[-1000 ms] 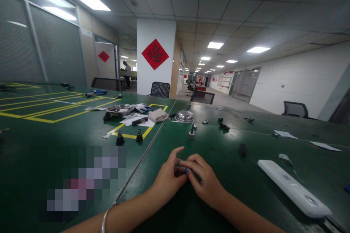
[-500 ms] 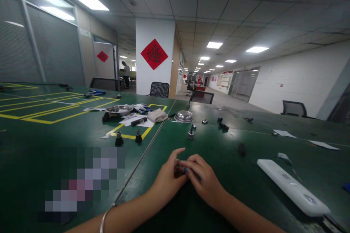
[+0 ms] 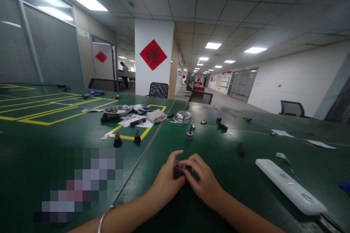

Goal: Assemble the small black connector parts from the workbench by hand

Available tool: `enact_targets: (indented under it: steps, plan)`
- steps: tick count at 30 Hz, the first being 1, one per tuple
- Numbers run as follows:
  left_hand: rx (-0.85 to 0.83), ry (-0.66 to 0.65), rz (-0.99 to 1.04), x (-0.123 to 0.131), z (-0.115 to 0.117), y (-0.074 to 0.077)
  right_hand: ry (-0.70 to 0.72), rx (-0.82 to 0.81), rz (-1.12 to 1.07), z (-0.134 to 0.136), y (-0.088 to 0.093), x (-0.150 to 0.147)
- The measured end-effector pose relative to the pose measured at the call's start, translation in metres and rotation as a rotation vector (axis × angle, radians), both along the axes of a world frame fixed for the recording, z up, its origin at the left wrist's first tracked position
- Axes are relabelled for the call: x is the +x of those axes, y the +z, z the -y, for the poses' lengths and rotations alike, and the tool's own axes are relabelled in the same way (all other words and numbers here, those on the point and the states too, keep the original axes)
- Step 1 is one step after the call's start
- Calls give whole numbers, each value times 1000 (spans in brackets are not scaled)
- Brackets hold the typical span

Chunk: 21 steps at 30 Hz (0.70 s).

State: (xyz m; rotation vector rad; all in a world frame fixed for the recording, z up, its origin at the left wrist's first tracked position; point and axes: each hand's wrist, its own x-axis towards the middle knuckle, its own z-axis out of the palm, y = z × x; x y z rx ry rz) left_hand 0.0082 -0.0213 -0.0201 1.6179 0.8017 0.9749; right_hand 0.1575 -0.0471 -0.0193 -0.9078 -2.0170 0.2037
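My left hand (image 3: 168, 174) and my right hand (image 3: 203, 178) meet above the green table (image 3: 142, 196), in the lower middle of the view. The left fingers curl inward, with the index finger raised. Bent and pressed together, the right fingertips touch the left fingers. Blue shows at the fingertips; whether it is nail colour or a small thing I cannot tell. Anything between the fingers is hidden. Beyond the hands stands a small metal piece with an upright stem (image 3: 189, 133). Behind it lies an upturned metal bowl (image 3: 183, 117).
Left of the seam stand two black fittings with metal tops (image 3: 137, 137). Farther back are a metal dish (image 3: 118, 111), gloves (image 3: 140, 109) and a cloth (image 3: 156, 116). A long white device (image 3: 290, 185) lies at right. Part of the left side is pixelated. A person (image 3: 124, 74) stands far away.
The view has shifted slightly. My hands stay together in nearly the same place, with small finger movements; the right fingertips sit a little closer against the left hand.
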Motion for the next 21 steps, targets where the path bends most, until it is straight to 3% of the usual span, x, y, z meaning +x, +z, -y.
enact_targets:
  steps: [5, 12, 17, 21]
  plan:
    - [8, -26, -6, -1, 0, 0, -27, 12, -13, 0, 0, 0]
    - [21, -57, -9, -2, -1, -3, 72, 35, 68, 6, 4, -1]
    - [32, -34, -41, -2, 0, 0, -34, -11, 3, 3, 4, -1]
    - [35, -19, -58, -1, 1, 2, -20, 8, 4, 2, 1, -1]
